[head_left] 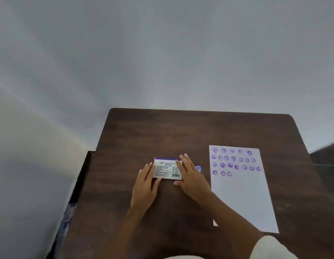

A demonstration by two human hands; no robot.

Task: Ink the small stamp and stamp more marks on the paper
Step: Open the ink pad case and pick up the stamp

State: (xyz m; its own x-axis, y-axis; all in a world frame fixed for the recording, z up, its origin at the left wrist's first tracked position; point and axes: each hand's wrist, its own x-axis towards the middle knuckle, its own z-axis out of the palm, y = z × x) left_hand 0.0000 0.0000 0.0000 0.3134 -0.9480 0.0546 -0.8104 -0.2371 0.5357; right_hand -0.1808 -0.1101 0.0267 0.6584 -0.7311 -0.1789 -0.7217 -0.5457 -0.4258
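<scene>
A closed stamp pad [167, 168] with a white printed label and a purple edge lies at the middle of the dark wooden table [181, 131]. My left hand [145, 186] rests against its left side, fingers flat and touching it. My right hand [190, 176] lies over its right side, fingers spread across the lid. Just right of my right hand a small blue stamp [198, 168] peeks out on the table, mostly hidden. A white sheet of paper [242, 195] lies to the right, with several rows of round purple marks [235, 161] on its upper part.
A pale wall rises behind the table. The table's left edge drops to a gap with some cluttered items [68, 219] below. The lower part of the paper bears no marks. A light sleeve [270, 247] shows at the bottom right.
</scene>
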